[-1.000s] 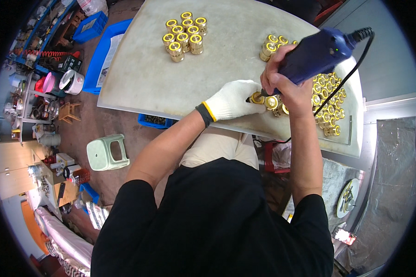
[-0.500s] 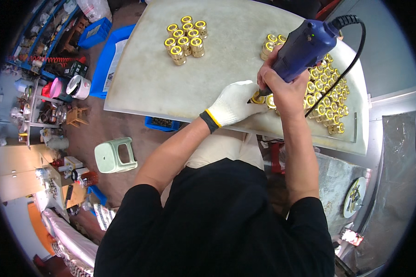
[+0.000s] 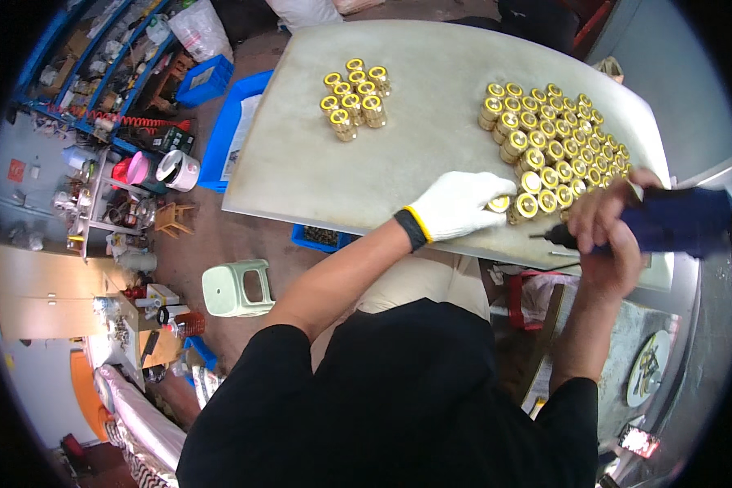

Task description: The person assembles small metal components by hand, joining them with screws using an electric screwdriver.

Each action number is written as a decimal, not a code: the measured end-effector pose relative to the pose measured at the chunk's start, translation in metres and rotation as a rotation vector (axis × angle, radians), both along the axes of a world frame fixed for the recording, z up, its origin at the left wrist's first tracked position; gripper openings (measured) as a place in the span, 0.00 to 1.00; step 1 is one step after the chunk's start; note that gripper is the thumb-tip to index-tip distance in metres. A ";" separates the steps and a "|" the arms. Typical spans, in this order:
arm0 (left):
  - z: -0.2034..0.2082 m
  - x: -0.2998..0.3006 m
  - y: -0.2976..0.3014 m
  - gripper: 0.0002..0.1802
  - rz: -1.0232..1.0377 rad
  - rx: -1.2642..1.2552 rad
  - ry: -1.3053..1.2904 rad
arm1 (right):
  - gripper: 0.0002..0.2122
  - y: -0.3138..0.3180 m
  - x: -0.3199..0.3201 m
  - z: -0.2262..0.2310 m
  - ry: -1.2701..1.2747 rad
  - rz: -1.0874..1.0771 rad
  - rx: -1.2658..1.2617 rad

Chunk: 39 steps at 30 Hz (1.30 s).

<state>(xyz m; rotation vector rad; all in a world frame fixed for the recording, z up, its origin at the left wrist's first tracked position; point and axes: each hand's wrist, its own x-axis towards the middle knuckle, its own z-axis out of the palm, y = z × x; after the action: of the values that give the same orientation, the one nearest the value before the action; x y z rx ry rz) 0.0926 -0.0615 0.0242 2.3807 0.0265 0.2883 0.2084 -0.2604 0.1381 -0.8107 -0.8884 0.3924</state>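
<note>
At the left of the pale table (image 3: 276, 146), a small group of brass-coloured cylinders (image 3: 354, 102) is stood upright, yellow-ringed ends up; it is well apart from both hands and is best left undisturbed. Farther right, near the front edge, a single cylinder (image 3: 498, 204) appears to be gripped by the gloved left hand (image 3: 461, 205), whose fingers are drawn narrow round its side; its ringed end is left visible. For good work, it should be kept upright and firmly seated, with the gloved fingers kept low and clear of the ring. Just beside it, the large group of cylinders (image 3: 553, 150) is spread rightward, so care is called for lest neighbours be knocked. The dark blue power tool (image 3: 681, 221), blurred, is grasped near its front by the bare right hand (image 3: 608, 230). Its black nose (image 3: 559, 236) is pointed leftward, apart from the gripped cylinder; it should be brought squarely over any piece before being lowered, with its weight well supported.
</note>
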 end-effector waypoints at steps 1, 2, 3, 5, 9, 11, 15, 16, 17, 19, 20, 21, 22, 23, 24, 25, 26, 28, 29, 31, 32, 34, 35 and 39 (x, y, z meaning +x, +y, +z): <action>0.000 0.004 -0.001 0.29 -0.003 -0.021 -0.066 | 0.32 -0.008 0.004 0.002 -0.028 0.013 0.034; -0.001 0.002 0.001 0.28 0.029 -0.041 -0.062 | 0.31 -0.014 0.006 0.003 -0.060 0.024 0.060; 0.003 0.000 -0.001 0.26 0.049 -0.067 -0.057 | 0.31 -0.023 0.008 0.002 -0.085 0.036 0.085; 0.002 0.009 0.018 0.26 0.109 -0.016 -0.099 | 0.31 -0.037 0.014 0.008 -0.102 0.011 0.101; 0.018 0.027 0.077 0.27 0.377 0.057 -0.103 | 0.31 -0.055 0.028 0.013 -0.119 0.012 0.140; 0.008 0.036 0.113 0.29 0.539 0.219 -0.141 | 0.30 -0.059 0.033 0.015 -0.120 0.015 0.156; -0.001 0.037 0.139 0.32 0.670 0.195 -0.090 | 0.31 -0.064 0.039 0.015 -0.108 -0.028 0.166; -0.005 0.036 0.133 0.32 0.674 0.175 -0.168 | 0.31 -0.066 0.040 0.015 -0.119 -0.040 0.163; -0.009 0.034 0.127 0.32 0.670 0.180 -0.165 | 0.31 -0.067 0.042 0.015 -0.114 -0.043 0.167; -0.006 0.030 0.098 0.33 0.605 0.530 -0.466 | 0.31 -0.074 0.046 0.018 -0.136 -0.064 0.163; -0.013 0.027 0.086 0.33 0.518 0.432 -0.429 | 0.31 -0.078 0.053 0.015 -0.169 -0.044 0.148; -0.019 0.021 0.075 0.33 0.440 0.335 -0.391 | 0.31 -0.078 0.054 0.015 -0.166 -0.038 0.148; -0.019 0.016 0.065 0.34 0.383 0.208 -0.280 | 0.31 -0.079 0.054 0.015 -0.160 -0.037 0.150; -0.024 0.015 0.070 0.34 0.388 0.209 -0.277 | 0.31 -0.078 0.055 0.014 -0.154 -0.037 0.152; -0.026 0.014 0.075 0.35 0.441 0.152 -0.206 | 0.31 -0.078 0.055 0.014 -0.154 -0.032 0.157; -0.027 0.014 0.081 0.36 0.493 0.095 -0.135 | 0.31 -0.077 0.056 0.014 -0.154 -0.027 0.159; -0.028 0.013 0.088 0.38 0.497 0.022 -0.113 | 0.31 -0.077 0.057 0.014 -0.161 -0.021 0.156; -0.027 0.016 0.100 0.39 0.514 0.002 -0.099 | 0.31 -0.078 0.057 0.013 -0.166 -0.022 0.149; -0.026 0.018 0.105 0.39 0.531 -0.017 -0.087 | 0.31 -0.078 0.056 0.014 -0.166 -0.023 0.144; -0.032 0.024 0.117 0.40 0.562 0.003 -0.094 | 0.31 -0.079 0.056 0.017 -0.170 -0.028 0.142; -0.034 0.028 0.123 0.40 0.603 0.027 -0.110 | 0.31 -0.080 0.056 0.018 -0.177 -0.034 0.143; -0.039 0.037 0.122 0.38 0.688 0.108 -0.168 | 0.31 -0.082 0.055 0.017 -0.185 -0.044 0.141; -0.041 0.041 0.123 0.38 0.681 0.105 -0.169 | 0.30 -0.082 0.054 0.017 -0.188 -0.036 0.152; -0.023 0.075 0.123 0.32 0.657 -0.098 -0.278 | 0.30 -0.076 0.048 0.023 -0.175 -0.029 0.185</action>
<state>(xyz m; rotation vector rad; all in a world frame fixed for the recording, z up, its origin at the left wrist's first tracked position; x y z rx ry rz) 0.1675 0.0612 0.0011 2.1490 0.6815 0.8986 0.2566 -0.3361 0.1615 -0.6929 -1.0582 0.2122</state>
